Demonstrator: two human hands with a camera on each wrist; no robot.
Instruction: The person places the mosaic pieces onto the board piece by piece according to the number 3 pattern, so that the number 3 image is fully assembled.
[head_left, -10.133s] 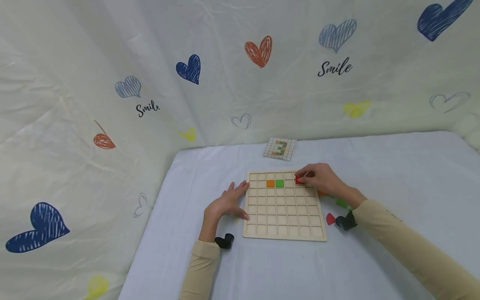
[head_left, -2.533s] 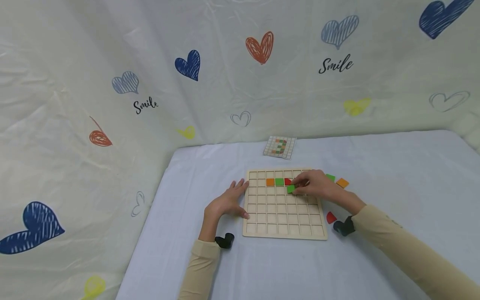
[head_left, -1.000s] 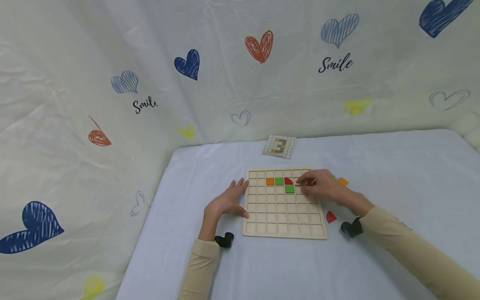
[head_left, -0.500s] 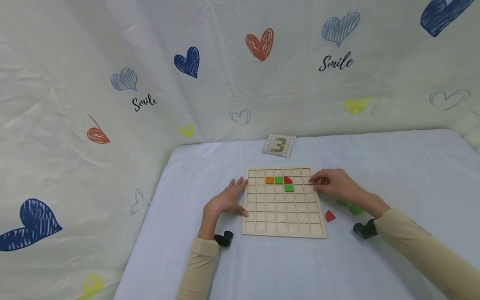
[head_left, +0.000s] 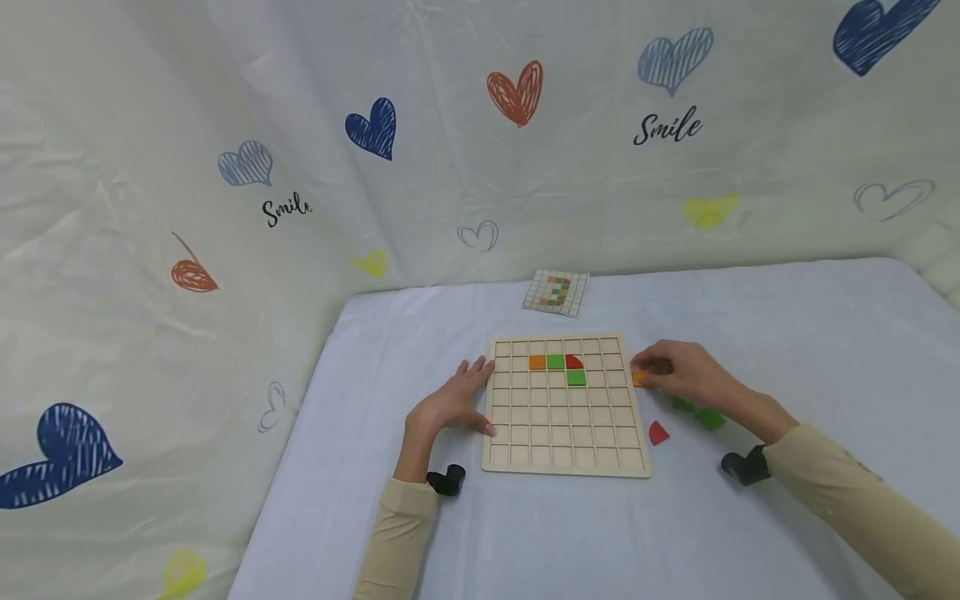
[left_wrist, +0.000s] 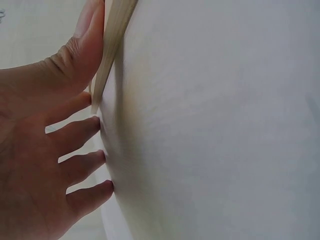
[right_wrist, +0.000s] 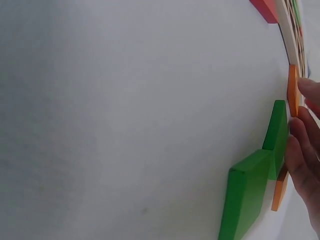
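A wooden grid board (head_left: 532,425) lies on the white cloth. Set in its cells are an orange square tile (head_left: 537,362), a green square tile (head_left: 555,362), a red quarter-circle tile (head_left: 573,362) and, below that, another green tile (head_left: 576,377). Spread fingers and thumb of my left hand (head_left: 448,406) rest along the board's left edge; in the left wrist view the thumb (left_wrist: 82,47) presses against its side. Just off the right edge, my right hand (head_left: 686,371) pinches a loose orange tile (head_left: 640,379) between thumb and fingers.
Two loose green tiles (head_left: 708,419) lie below my right hand, with a red quarter-circle tile (head_left: 658,432) nearer the board. Another orange tile (right_wrist: 280,190) shows under the fingers in the right wrist view. A printed pattern card (head_left: 557,292) lies behind the board.
The red quarter-circle and the lower green tile have come to lie in the grid. My right hand has let go of the green tile and moved right, to the orange tile. The left hand stays put.
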